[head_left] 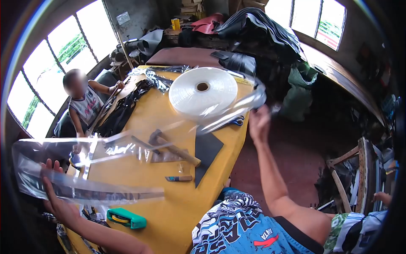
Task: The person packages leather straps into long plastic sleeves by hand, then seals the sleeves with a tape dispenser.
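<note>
A long band of clear plastic film [105, 191] stretches across the table, looping around my left side. My left hand [54, 186] sits within the loop at the left, fingers stretched out and apart, with film against it. Off the table's right edge, my right hand [259, 120] is closed on the other end of the film and somewhat blurred. A large white roll of plastic film [182, 95] lies flat near it. Between my hands are a wooden-handled hammer [179, 151], a black triangular sheet [207, 154] and a cutter blade [178, 178].
A green tape dispenser [134, 219] and blue-handled scissors [239, 121] rest on the yellow table [169, 216]. Black strips [122, 108] line its left side. A person [84, 99] stands across at the left; another person's clothing [351, 230] shows at right, near a wooden frame [363, 173].
</note>
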`<state>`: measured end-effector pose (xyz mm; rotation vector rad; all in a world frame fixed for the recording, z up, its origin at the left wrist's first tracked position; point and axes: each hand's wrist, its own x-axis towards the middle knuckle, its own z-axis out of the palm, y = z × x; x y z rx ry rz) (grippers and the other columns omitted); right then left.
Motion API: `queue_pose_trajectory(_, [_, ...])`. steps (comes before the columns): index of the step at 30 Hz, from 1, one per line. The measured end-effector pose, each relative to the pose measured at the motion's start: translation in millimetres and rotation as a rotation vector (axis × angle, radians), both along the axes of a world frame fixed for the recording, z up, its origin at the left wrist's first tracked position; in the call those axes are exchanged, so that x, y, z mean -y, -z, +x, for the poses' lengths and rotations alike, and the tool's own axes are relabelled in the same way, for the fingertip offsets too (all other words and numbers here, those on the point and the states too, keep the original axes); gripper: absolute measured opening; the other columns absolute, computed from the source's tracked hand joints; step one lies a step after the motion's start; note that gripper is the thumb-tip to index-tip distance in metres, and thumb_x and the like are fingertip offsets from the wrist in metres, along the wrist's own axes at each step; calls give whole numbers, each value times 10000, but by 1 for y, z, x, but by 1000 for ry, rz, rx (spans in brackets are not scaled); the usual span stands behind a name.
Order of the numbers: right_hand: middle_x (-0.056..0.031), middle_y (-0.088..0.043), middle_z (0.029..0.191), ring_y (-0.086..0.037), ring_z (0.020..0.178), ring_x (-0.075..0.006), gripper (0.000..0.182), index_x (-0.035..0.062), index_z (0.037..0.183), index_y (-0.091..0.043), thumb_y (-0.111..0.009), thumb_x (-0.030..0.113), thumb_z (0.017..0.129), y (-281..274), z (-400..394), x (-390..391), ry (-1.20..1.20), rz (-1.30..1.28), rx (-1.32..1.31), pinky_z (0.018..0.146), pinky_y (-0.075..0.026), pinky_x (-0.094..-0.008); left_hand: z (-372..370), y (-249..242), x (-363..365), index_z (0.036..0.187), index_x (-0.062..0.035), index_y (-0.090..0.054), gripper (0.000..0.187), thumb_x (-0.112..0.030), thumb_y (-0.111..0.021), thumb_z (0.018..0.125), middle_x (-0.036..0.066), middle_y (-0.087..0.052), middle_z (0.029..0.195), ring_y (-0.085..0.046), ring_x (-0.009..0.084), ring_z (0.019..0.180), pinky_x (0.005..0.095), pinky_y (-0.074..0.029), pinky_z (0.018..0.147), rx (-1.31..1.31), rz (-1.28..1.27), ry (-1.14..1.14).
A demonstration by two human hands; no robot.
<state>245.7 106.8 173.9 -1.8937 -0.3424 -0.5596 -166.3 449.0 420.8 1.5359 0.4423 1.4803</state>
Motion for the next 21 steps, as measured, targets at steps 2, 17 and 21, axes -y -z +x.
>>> queue_pose_trajectory(2, [-182,-585,837,-563,840,-302,293,3,959,-579,-641,214,765,95,-13,-39,-245,-113,-277,694,-440,-393,5,-2,7,1269,40,-431,402,-198,-404,946,157,-507,1239,-512,262,1118,384,-368,993,-3,-4,-31])
queue_pose_trajectory(17, [-176,-428,1222,-415,1154,-331,892,62,1320,-366,-715,494,623,152,-35,-128,-228,-916,-306,954,-345,-430,10,-2,14,1234,90,-441,414,-191,-436,930,178,-511,1229,-529,279,1106,403,-357,1006,-13,-21,-28])
queue_pose_trajectory(21, [-171,-427,1230,-390,1171,-337,900,87,1336,-359,-741,441,601,172,-46,-117,-269,-898,-182,944,-345,-440,16,-6,21,1229,91,-449,417,-203,-444,932,182,-528,1204,-528,275,1105,398,-352,1010,-51,-86,-244])
